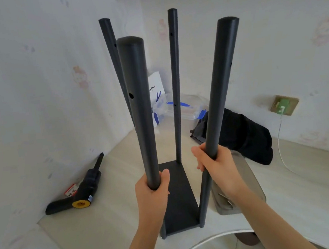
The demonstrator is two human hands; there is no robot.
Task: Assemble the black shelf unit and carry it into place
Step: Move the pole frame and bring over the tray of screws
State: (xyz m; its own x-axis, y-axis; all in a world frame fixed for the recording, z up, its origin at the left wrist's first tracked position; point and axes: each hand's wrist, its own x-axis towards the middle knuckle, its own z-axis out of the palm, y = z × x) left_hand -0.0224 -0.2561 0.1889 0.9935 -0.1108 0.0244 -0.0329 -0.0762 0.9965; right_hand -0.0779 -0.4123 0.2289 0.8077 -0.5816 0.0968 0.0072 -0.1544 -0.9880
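The black shelf unit stands upright on the pale desk (112, 217): a black bottom panel (177, 194) with several tall black poles rising from its corners. My left hand (152, 188) grips the near left pole (139, 106) low down. My right hand (214, 159) grips the near right pole (219, 90) at about the same height. The two far poles, far left pole (111, 48) and far right pole (175, 72), stand free, with small screw holes in their sides.
A black electric screwdriver with a yellow ring (79, 192) lies on the desk at the left by the wall. A grey tray holding screws (242, 193) sits right of the unit. Behind are a black bag (246, 134), a clear plastic box (186, 108) and a wall socket with a white cable (283, 105).
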